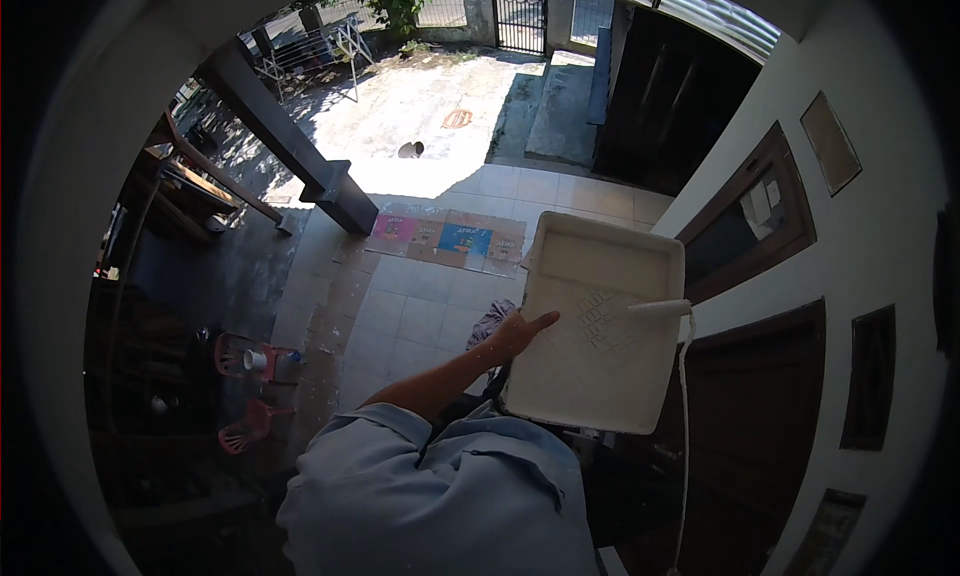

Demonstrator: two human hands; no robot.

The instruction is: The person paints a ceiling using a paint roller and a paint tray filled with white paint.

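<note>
My left hand (524,334) grips the left edge of a pale paint tray (610,376), its thumb lying over the rim and a patterned cloth (492,322) beside the wrist. The tray has a ribbed patch in its middle and is held up in front of my body. A whitish paint roller (652,308) lies across the tray's right rim, and its thin pale handle or rod runs down along the right side. My right hand does not show in the view.
Flattened printed cardboard (465,240) lies on the tiled floor. Small red chairs (243,356) stand at the left, one with a white cup (256,360). A dark pillar (345,201) rises ahead. At the right are a white wall, a wooden window (755,216) and a dark door (745,416).
</note>
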